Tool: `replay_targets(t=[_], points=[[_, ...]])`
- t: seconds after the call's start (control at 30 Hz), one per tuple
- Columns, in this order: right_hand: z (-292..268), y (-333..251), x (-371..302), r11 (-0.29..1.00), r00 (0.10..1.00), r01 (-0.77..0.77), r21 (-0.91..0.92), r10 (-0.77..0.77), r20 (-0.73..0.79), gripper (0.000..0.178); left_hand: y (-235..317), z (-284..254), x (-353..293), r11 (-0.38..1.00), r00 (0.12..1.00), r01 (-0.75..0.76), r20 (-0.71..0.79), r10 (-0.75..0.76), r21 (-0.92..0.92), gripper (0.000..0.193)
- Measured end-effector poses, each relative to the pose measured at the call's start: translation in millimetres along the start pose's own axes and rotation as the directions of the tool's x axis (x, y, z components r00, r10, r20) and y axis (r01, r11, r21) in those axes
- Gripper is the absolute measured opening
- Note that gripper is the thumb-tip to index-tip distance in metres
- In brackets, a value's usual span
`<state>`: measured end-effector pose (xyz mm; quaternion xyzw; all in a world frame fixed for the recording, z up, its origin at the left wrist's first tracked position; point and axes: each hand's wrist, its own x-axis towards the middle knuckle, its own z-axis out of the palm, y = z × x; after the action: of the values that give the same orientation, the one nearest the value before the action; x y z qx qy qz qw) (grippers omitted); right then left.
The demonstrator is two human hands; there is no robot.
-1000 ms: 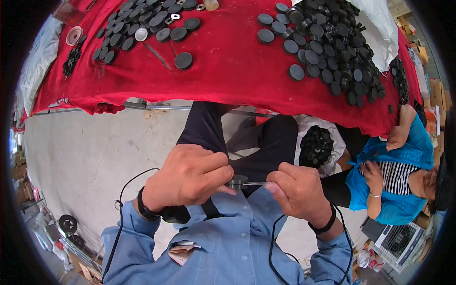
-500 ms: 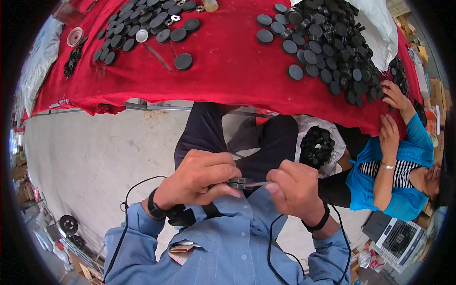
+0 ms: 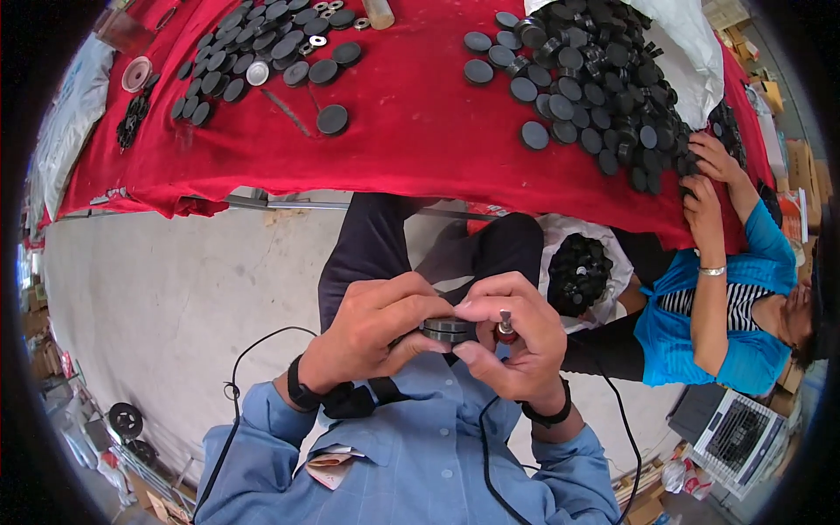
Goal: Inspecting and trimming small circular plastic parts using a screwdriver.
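Over my lap, a black round disc point(image 3: 446, 330) with a groove around its edge is held edge-on. My left hand point(image 3: 376, 325) is closed on its left side, thumb below and fingers above. From the other side my right hand point(image 3: 521, 337) touches the disc with thumb and forefinger. Tucked in the curled fingers of that hand is a small tool point(image 3: 506, 327) with a metal end and a reddish handle; the rest of it is hidden.
On the red cloth-covered table point(image 3: 394, 149) lie a left heap of black discs point(image 3: 254, 44) and a larger right pile point(image 3: 604, 96). A white bag point(image 3: 580, 271) of black parts stands beside my knee. At right, a co-worker's hands point(image 3: 710, 192) rest at the table edge.
My right hand has moved left against the disc and turned. The tool's flat blade, earlier at the disc, is away from it, with the tool tucked in my fingers.
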<state>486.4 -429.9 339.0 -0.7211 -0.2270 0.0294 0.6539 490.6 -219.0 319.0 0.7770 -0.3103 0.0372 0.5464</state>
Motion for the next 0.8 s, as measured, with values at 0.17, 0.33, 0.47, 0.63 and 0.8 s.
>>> replay_targets(t=[0.17,0.33,0.47,0.63,0.8], points=[[2,3,1,0.993,0.998,0.059,-0.101,-0.06,-0.004,0.033,0,1,-1,0.999,1.0,0.005,-0.002,-0.005,0.033,0.04],[3,3,0,0.962,0.994,0.09,-0.259,-0.102,-0.034,0.035,1,0,0,0.996,1.0,-0.001,-0.031,0.004,0.085,0.044],[2,5,1,0.948,0.993,0.104,-0.299,-0.116,-0.023,0.035,4,-4,2,0.996,0.999,-0.008,-0.049,0.012,0.09,0.041],[4,14,1,0.946,0.982,0.171,-0.276,-0.185,-0.024,0.039,1,-2,-1,1.0,0.998,0.012,-0.065,-0.01,0.021,0.036],[8,7,2,0.996,0.996,-0.032,-0.087,0.025,-0.087,0.038,-4,3,-9,0.911,0.964,0.114,-0.179,-0.198,-0.396,0.026]])
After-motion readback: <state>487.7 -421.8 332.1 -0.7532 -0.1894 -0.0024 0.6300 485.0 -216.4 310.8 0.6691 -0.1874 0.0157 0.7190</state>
